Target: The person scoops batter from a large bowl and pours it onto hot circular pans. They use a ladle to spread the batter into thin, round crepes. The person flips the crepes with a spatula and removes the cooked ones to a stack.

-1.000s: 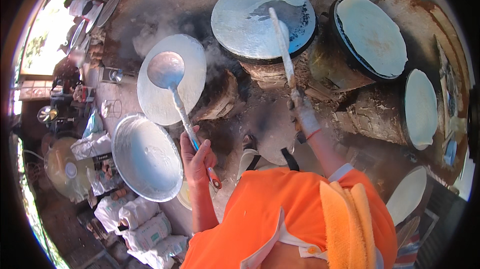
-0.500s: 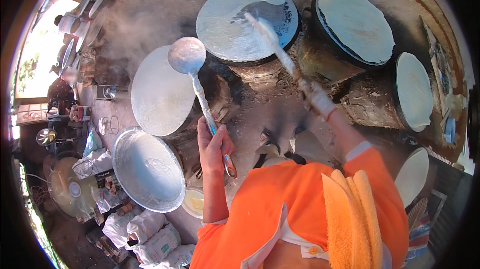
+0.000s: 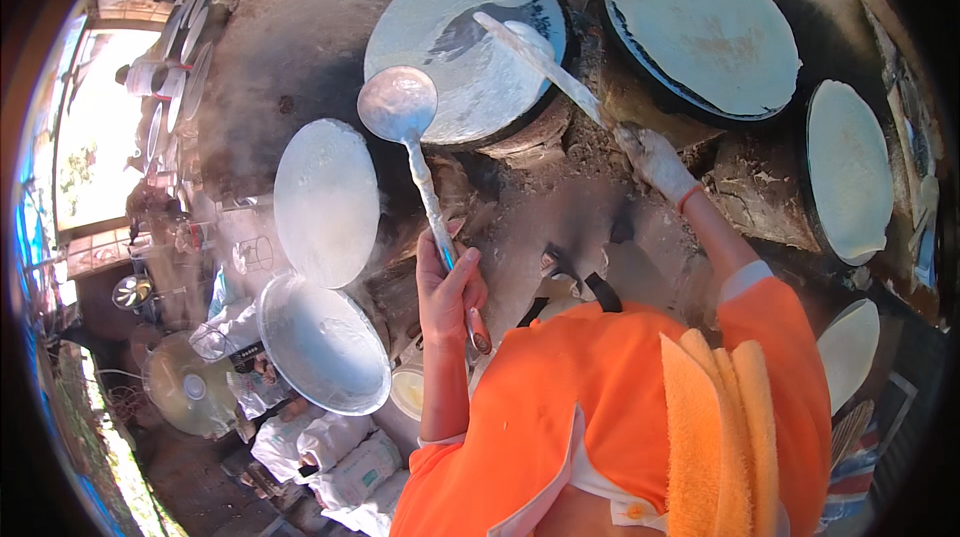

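My left hand [image 3: 450, 287] is closed round the handle of a long metal ladle [image 3: 398, 105], holding it upright. The ladle's bowl overlaps the near left edge of the middle round griddle [image 3: 410, 42]. My right hand [image 3: 656, 167], in a whitish, batter-smeared glove, grips a batter-coated stick-like spreader [image 3: 545, 62]. Its far end reaches over the middle griddle, beside a thick white patch of batter [image 3: 530, 40]. Pale batter covers much of that griddle, with a dark bare area near its far side. Whether the spreader touches the surface is hard to tell.
A metal basin [image 3: 374, 395] of white batter stands at the left, below a batter-covered round griddle [image 3: 327, 202]. Pale flat sheets lie on the right-hand griddles [image 3: 705, 32] [image 3: 848, 172]. Another pale disc [image 3: 848, 355] sits at lower right. White sacks [image 3: 340, 452] are at lower left.
The view has turned slightly. The ladle's bowl now overlaps the middle griddle. My right hand and the spreader have shifted, no longer blurred, and a thick batter patch shows beside the spreader.
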Demonstrator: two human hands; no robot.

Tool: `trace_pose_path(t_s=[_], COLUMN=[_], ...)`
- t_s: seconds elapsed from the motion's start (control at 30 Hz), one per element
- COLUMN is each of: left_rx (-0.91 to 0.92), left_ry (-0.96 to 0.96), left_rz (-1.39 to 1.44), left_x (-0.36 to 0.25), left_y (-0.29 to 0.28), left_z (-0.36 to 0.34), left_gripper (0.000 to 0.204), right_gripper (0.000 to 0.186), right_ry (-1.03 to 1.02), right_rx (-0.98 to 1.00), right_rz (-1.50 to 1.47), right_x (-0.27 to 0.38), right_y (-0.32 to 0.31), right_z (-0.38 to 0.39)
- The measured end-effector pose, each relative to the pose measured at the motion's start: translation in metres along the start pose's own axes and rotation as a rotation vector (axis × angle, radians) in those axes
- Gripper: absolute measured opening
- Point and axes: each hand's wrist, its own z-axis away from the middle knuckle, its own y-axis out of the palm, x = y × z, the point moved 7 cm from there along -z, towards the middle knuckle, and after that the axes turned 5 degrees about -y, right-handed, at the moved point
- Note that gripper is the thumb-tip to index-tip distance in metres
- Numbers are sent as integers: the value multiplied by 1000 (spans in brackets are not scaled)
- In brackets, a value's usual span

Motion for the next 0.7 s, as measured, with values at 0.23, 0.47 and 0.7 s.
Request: trace_pose_path(t_s=[0.23, 0.47, 0.7], left_rx=[-23, 111, 300], left_ry=[-110, -121, -180], left_rz=[45, 0, 45], left_x=[9, -11, -41], left_y=[26, -1, -36], left_z=[-23, -56, -85], left_gripper=[42, 37, 27], right_gripper=[30, 30, 36], right_ry=[-203, -557, 17], right_rx=[44, -472, -447], right_rz=[206, 1029, 1027], right_x=[-41, 152, 185], right_y=[27, 8, 73], right_z=[-2, -92, -29])
